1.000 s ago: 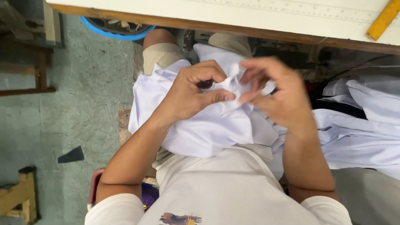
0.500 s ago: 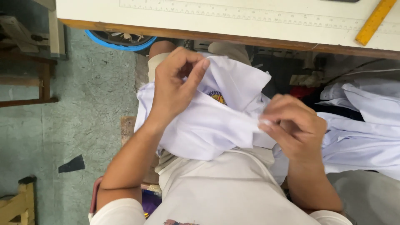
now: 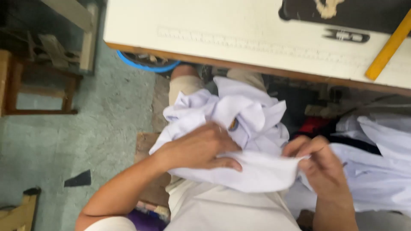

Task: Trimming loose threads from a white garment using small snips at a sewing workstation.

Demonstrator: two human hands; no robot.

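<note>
Compared w/ half a sec ago, the left hand [image 3: 201,147] has been dropped from up near the table edge down onto the middle of the white garment [image 3: 239,128], and it's now laid flat-ish across the cloth, fingers curled over a fold w/ the thumb tucked along the lower edge, so the fabric is pressed and gripped rather than pinched high. The right hand [image 3: 319,164] has been kept at about the same spot on the right, but a taut strip of the cloth is now stretched between the two hands. The small round badge [image 3: 233,124] on the garment, seen further right before, is now shown just above the left knuckles.

The garment is bunched in the lap, below the edge of the pale table [image 3: 192,25]. The stretched fold's long axis is run roughly left-right, tilted slightly, w/ its free end pointed at the right hand. That end is pinched between the right thumb and fingertips, pressed together on the cloth.

More white fabric [image 3: 376,171] is piled to the right, apart from the held piece. A yellow ruler [image 3: 387,49] is laid diagonally on the table, and a blue-rimmed bin [image 3: 145,66] is partly hidden under it. Frame's a bit blurry btw
</note>
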